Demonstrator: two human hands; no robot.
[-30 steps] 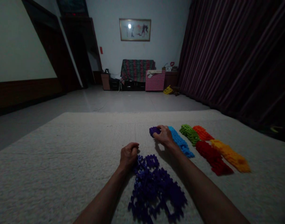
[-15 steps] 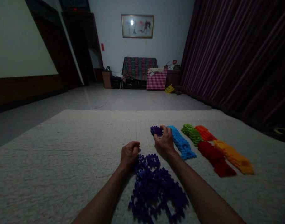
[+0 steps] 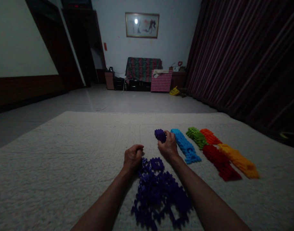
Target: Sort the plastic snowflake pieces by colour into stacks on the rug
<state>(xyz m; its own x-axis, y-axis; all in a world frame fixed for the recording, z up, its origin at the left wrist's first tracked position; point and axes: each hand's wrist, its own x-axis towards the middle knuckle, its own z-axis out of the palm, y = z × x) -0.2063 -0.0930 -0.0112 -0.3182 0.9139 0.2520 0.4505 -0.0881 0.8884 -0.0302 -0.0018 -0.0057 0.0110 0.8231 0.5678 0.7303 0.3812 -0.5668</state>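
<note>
My right hand (image 3: 169, 146) has its thumb and fingers curved round the near end of a short row of stacked purple interlocking pieces (image 3: 159, 135). Beside it, just to the right, lies a long blue row of the same kind of pieces (image 3: 184, 145). My left hand (image 3: 132, 156) is curled closed at the upper left edge of a loose pile of purple notched pieces (image 3: 158, 192). Whatever its fingers may hold is hidden. The pile spreads between my two forearms, with a squarish purple piece (image 3: 157, 164) at its far end.
Further right lie green (image 3: 197, 137), orange (image 3: 210, 137), dark red (image 3: 220, 162) and yellow (image 3: 239, 160) rows of pieces. All rest on a pale textured mat (image 3: 89, 138). Beyond it are a tiled floor, a cloth-covered cabinet (image 3: 144, 69) and a dark curtain (image 3: 219, 57) on the right.
The view has tilted slightly. Both hands stay in nearly the same places, the right one still at the purple row. The coloured rows lie as before.
</note>
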